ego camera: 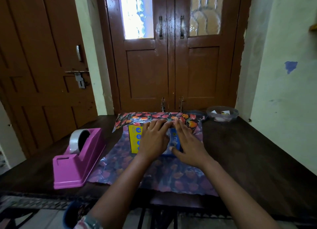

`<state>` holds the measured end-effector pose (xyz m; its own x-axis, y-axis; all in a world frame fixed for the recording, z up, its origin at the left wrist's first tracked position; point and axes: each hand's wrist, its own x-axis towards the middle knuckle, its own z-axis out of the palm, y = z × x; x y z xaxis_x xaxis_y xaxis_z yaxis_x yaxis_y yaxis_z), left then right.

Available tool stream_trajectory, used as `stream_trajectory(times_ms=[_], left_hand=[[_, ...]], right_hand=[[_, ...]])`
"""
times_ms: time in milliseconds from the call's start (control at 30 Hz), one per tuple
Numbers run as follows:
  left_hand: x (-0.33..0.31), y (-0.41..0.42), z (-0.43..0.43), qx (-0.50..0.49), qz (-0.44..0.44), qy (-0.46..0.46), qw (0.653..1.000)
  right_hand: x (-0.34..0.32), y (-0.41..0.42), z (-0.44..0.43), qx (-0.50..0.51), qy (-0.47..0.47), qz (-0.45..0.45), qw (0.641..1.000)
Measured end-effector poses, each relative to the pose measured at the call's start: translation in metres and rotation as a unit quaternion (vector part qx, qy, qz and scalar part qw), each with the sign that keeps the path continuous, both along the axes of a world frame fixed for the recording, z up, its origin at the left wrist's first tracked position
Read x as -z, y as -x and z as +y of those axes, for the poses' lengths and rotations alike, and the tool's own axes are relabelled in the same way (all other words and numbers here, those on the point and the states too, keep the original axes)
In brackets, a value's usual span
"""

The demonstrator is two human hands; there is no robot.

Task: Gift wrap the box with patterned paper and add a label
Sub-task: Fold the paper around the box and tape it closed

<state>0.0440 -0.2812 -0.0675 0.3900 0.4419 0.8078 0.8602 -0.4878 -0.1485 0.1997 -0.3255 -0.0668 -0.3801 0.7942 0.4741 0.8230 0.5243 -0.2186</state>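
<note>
Patterned wrapping paper, glossy and printed with red and orange fruit on a dark ground, is lying pale side up across the dark wooden table, and its far edge is folding back over the yellow and blue cardboard box so that the bright printed face is showing there. The box is sitting on the far half of the sheet, near the table's middle, with its long axis seemingly running left to right, parallel to the far fold, though the hands are covering much of it.

The left hand is lying flat with its fingers spread, pressing the folded edge down onto the box top. The right hand is doing likewise just beside it, palm down, gripping nothing.

Judging by this, the wrapping is only beginning: one flap is coming over, while the near part of the sheet and both ends are left to fold. No tape is on yet; the pink tape dispenser is waiting to the left. A clear plastic bowl at the far right may be holding labels, but I cannot tell.
</note>
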Motion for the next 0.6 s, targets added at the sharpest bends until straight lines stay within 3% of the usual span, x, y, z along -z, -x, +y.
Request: stream_trajectory(times_ms=[233, 367, 500, 600], left_hand=[[-0.011, -0.004, 0.003, -0.074, 0.024, 0.017, 0.997], [-0.030, 0.025, 0.005, -0.150, -0.004, 0.164, 0.975], [-0.048, 0.054, 0.015, -0.095, 0.042, 0.262, 0.959], [-0.049, 0.061, 0.018, -0.069, 0.030, 0.292, 0.953]], right_hand=[[-0.001, 0.000, 0.000, 0.016, 0.002, -0.007, 1.000], [-0.001, -0.001, -0.002, 0.019, -0.010, -0.027, 0.999], [-0.005, -0.001, -0.001, 0.033, -0.012, -0.054, 0.998], [-0.001, 0.009, -0.004, 0.099, -0.006, -0.064, 0.993]])
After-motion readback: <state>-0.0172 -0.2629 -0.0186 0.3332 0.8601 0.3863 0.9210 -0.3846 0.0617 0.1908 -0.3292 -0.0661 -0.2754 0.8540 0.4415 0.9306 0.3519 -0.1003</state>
